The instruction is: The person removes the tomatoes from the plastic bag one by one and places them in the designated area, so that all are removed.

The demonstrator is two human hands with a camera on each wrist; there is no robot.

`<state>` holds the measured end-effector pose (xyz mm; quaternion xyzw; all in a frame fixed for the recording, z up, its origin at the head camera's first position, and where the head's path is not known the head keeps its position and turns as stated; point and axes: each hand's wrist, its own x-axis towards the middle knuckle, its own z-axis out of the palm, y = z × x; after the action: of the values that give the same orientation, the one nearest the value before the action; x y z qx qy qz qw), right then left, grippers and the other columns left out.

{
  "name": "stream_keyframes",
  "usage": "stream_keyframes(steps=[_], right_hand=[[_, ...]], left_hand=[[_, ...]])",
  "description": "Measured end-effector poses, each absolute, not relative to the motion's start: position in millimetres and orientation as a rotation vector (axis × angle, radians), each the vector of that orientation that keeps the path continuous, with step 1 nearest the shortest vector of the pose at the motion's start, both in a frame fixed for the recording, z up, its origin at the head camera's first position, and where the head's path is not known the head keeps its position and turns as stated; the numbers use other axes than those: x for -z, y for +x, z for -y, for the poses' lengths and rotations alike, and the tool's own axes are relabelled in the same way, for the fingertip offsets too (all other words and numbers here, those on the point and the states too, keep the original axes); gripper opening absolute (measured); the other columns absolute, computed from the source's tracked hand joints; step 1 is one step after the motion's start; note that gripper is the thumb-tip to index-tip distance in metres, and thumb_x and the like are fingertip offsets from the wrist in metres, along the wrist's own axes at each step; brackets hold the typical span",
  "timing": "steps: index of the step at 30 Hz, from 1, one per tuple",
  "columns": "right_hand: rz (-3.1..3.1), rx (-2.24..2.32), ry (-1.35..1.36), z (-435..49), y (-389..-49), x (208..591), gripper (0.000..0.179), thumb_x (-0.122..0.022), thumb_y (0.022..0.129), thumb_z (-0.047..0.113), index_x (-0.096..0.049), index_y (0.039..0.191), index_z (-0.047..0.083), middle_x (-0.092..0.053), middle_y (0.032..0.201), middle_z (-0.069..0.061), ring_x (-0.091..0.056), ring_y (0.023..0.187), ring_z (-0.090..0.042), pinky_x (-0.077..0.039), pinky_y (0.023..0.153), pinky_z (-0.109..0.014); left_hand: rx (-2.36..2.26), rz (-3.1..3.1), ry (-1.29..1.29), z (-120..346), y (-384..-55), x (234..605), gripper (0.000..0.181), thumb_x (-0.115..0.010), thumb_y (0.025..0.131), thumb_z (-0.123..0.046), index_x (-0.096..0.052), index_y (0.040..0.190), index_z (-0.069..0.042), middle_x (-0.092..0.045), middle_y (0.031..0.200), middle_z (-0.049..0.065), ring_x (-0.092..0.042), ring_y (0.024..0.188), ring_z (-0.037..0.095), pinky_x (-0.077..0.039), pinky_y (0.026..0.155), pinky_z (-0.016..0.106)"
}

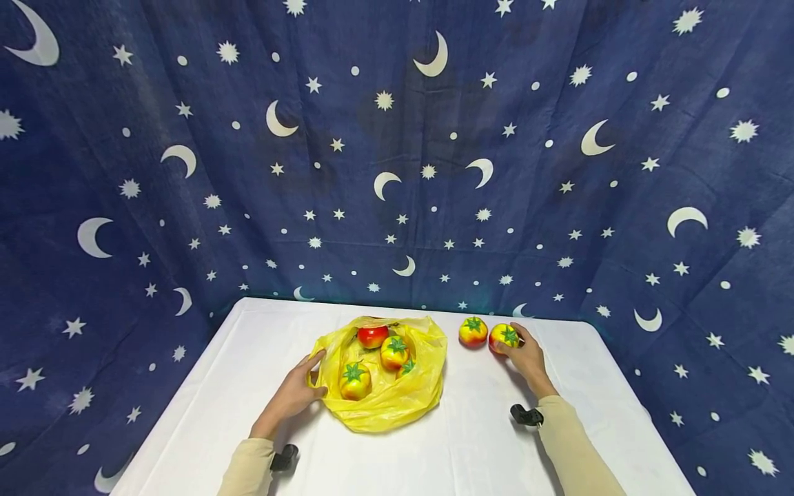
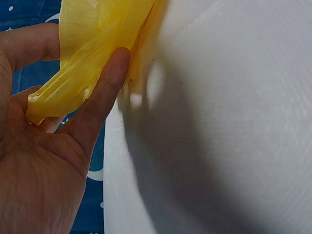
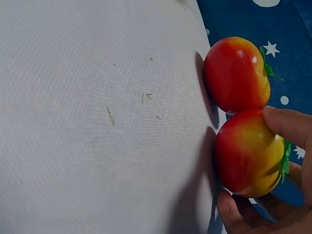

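Observation:
A yellow plastic bag (image 1: 397, 411) lies on the table with its mouth spread wide. Inside are several red-and-yellow tomatoes that look artificial, among them a tomato with a green leafy top (image 1: 355, 383) and a redder one (image 1: 373, 337). At the bag's left edge, my left hand (image 1: 296, 391) holds the gathered plastic (image 2: 80, 90) between thumb and fingers. My right hand (image 1: 526, 357) grips a tomato (image 3: 248, 153) at the right, thumb and fingers about its sides. Another tomato (image 1: 473, 332) stands just left of it, and the two touch or nearly touch in the right wrist view.
A white cloth covers the table (image 1: 471, 441). Dark blue curtain fabric (image 1: 422, 193) with moons and stars hangs behind and at both sides. Small green bits (image 3: 110, 116) lie on the cloth. Each wrist carries a black mount (image 1: 526, 415).

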<state>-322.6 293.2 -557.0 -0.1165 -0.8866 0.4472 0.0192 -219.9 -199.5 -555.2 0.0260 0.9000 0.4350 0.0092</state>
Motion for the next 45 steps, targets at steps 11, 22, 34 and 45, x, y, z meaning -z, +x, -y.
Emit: stream_keyframes(steps=[11, 22, 34, 45], right_hand=[[2.754, -1.383, -0.324, -296.4, -321.7, 557.9, 0.078, -0.068, 0.089, 0.031, -0.029, 0.155, 0.012, -0.034, 0.155, -0.025, -0.036, 0.14, -0.043, -0.025, 0.117, -0.056], [2.717, -1.377, -0.293, -298.5, -316.4, 539.5, 0.077, -0.068, 0.089, 0.029, -0.031, 0.154, 0.012, -0.034, 0.155, -0.024, -0.032, 0.143, -0.042, -0.027, 0.116, -0.057], [2.518, -1.421, -0.129, -278.7, -299.2, 493.9, 0.069, -0.073, 0.088, 0.022, -0.042, 0.148, 0.012, -0.037, 0.156, -0.017, -0.034, 0.144, -0.037, -0.034, 0.114, -0.051], [2.363, -1.461, 0.042, -247.9, -273.7, 465.7, 0.059, -0.075, 0.084, 0.013, -0.053, 0.139, 0.01, -0.047, 0.146, -0.015, -0.043, 0.137, -0.034, -0.038, 0.11, -0.052]], left_hand=[[-1.384, -2.79, 0.064, 196.7, -220.7, 554.4, 0.084, -0.074, 0.074, -0.002, -0.04, 0.151, -0.008, -0.034, 0.157, 0.02, -0.063, 0.115, 0.032, -0.043, 0.105, 0.052], [-1.374, -2.777, 0.054, 196.6, -222.1, 554.1, 0.086, -0.075, 0.074, -0.004, -0.038, 0.151, -0.01, -0.032, 0.158, 0.021, -0.063, 0.115, 0.03, -0.042, 0.105, 0.053], [-1.373, -2.772, 0.061, 199.0, -222.9, 552.5, 0.085, -0.074, 0.075, -0.003, -0.038, 0.152, -0.01, -0.032, 0.158, 0.02, -0.064, 0.115, 0.031, -0.043, 0.105, 0.052], [-1.357, -2.777, 0.067, 198.5, -223.2, 553.8, 0.085, -0.074, 0.075, -0.003, -0.038, 0.152, -0.01, -0.033, 0.157, 0.019, -0.063, 0.115, 0.03, -0.042, 0.106, 0.054]])
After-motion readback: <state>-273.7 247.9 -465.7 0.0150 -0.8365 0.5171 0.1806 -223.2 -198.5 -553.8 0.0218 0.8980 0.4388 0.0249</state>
